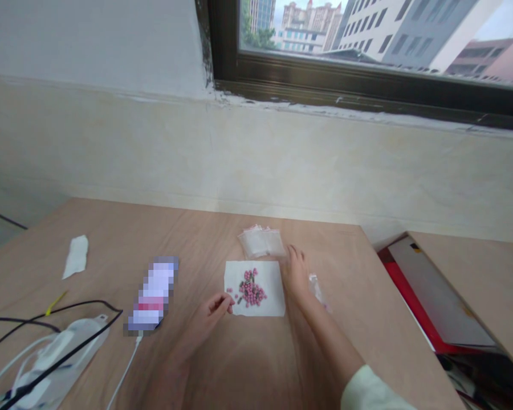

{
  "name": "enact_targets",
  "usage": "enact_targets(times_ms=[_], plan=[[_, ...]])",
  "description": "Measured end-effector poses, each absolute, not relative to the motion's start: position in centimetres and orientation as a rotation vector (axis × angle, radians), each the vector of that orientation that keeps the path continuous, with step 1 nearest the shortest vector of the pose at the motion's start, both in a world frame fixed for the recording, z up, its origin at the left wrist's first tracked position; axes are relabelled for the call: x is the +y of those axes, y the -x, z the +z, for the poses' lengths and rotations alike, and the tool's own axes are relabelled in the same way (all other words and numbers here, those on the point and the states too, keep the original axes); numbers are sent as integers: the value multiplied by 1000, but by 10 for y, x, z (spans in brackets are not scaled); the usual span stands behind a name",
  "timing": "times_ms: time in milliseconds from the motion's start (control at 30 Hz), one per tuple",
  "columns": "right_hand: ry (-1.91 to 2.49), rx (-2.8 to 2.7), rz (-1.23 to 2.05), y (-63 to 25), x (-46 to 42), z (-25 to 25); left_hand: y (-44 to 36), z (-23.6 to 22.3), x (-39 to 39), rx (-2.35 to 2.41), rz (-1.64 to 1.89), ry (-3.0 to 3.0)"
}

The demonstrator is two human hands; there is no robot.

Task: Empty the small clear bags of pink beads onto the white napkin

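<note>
Beyond both hands, a pale plastered wall [111, 148] rose to a dark-framed window [367, 45] that looked out on tall buildings. A wooden table [111, 250] spread under the hands. Off to the right of the right hand, past the table's edge, lay a second wooden board [465, 285] and a red-and-white folder [431, 296].

Left of the left hand lay a translucent plastic bag [60, 364], crossed by a black cable [81, 304], with a white cable [126, 370] running just beside the hand. Also to that side were a pixelated, unreadable object [151, 296] and, farther off, a crumpled white tissue [76, 256].

Between the hands lay a white paper sheet [273, 296] bearing a loose heap of pink pills [251, 290] mixed with a few dark capsules [241, 283]. Just ahead of the right hand sat a stack of small clear plastic bags [260, 242], and another small clear bag [317, 289] lay just to its right.

The left hand [209, 322] was curled at the paper's near edge, thumb and forefinger pinched together; whether they held a pill was too small to tell. The right hand [296, 276] rested open beside the paper, its fingers loosely apart and pointing forward.
</note>
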State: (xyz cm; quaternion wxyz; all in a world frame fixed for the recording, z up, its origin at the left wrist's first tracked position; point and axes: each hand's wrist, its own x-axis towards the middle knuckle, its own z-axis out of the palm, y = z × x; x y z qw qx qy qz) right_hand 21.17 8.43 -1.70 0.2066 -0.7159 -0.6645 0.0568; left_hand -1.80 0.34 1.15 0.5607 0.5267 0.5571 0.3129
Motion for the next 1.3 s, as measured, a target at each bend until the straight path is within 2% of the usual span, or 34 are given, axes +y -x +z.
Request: enact_targets(times_ms=[200, 400, 467, 633, 733, 833, 933, 1000, 1167, 1300], plan=[[2003, -1898, 237, -198, 106, -28, 19, 12, 2, 1301, 716, -1206], [1848, -1460, 413, -225, 84, -9, 24, 9, 5, 1326, 752, -1237], [1723, -1270, 568, -228, 68, 2, 22, 7, 6, 1300, 769, -1199], [1330, -1224, 1286, -211, 19, 17, 6, 6, 8, 1160, 800, -1161], [1283, -1209, 1476, -198, -3, 8, 0, 12, 6, 1119, 721, -1264], [1405, -1180, 1397, -195, -13, -1, 3, 20, 2, 1141, 652, -1281], [1623, -1179, 1004, -191, -17, 4, 7, 26, -3, 1179, 624, -1272], [1659, -1242, 854, -184, -20, 16, 7, 28, -6, 1179, 606, -1289], [1503, -1490, 1239, -154, -26, 39, -4, 28, -11, 1141, 584, -1384], [1471, -1506, 1353, -149, -23, 38, -10, 26, -14, 1124, 623, -1436]])
